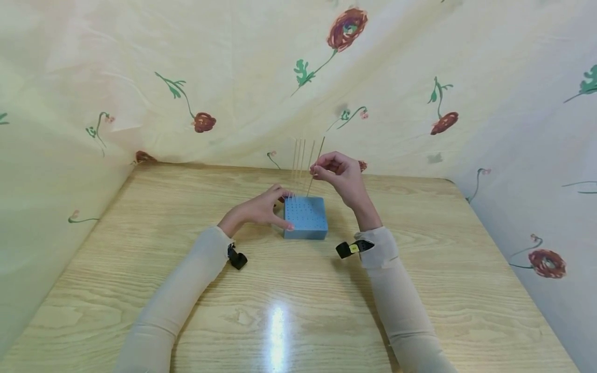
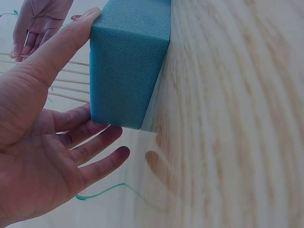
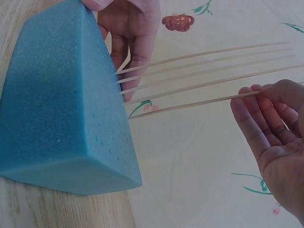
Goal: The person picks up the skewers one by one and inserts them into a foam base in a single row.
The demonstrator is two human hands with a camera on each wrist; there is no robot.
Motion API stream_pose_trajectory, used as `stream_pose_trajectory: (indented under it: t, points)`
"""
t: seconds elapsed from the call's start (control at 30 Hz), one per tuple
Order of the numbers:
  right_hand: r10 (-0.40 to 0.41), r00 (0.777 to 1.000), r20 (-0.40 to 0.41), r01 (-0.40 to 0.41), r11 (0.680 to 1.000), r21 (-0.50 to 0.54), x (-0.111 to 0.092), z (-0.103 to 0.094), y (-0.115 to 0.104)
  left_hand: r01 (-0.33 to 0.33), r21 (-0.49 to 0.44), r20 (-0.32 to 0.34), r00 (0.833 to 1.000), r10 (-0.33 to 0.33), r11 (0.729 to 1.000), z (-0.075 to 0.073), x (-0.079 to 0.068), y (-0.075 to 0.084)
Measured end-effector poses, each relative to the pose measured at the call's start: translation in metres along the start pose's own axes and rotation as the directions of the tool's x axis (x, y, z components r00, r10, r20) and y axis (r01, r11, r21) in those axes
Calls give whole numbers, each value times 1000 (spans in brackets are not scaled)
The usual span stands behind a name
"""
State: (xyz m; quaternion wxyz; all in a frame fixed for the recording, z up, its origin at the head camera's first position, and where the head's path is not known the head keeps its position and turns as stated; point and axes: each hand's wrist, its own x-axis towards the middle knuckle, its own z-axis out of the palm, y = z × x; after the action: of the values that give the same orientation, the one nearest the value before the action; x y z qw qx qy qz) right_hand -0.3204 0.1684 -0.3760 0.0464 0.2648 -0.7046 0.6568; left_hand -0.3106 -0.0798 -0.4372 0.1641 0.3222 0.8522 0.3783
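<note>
A blue foam block (image 1: 305, 216) with rows of small holes in its top stands on the table. My left hand (image 1: 263, 207) spans its left side, thumb on the near edge and fingertips at the far edge, holding it between them. My right hand (image 1: 344, 178) is raised behind the block's right part and pinches a thin wooden skewer (image 3: 190, 105) between thumb and fingertips. That skewer's lower end meets the holed face near the back edge. Several other skewers (image 3: 175, 58) stand upright in a row along the same back edge, left of the held one.
The wood-grain table (image 1: 224, 321) runs back to a flower-printed cloth (image 1: 252, 67), which hangs behind and on both sides. A black wrist camera (image 1: 238, 259) sits on the left sleeve, another camera (image 1: 344, 250) on the right one.
</note>
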Motion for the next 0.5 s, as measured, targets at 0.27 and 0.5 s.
stream_pose_trajectory:
  t: [0.27, 0.5]
  points:
    - [-7, 1000, 5, 7, 1000, 8, 0, 0, 1, 3, 1, -8, 1000, -3, 1000, 0, 0, 0]
    - [-3, 1000, 11, 4, 1000, -21, 0, -1, 2, 17, 5, -4, 1000, -17, 1000, 1, 0, 1]
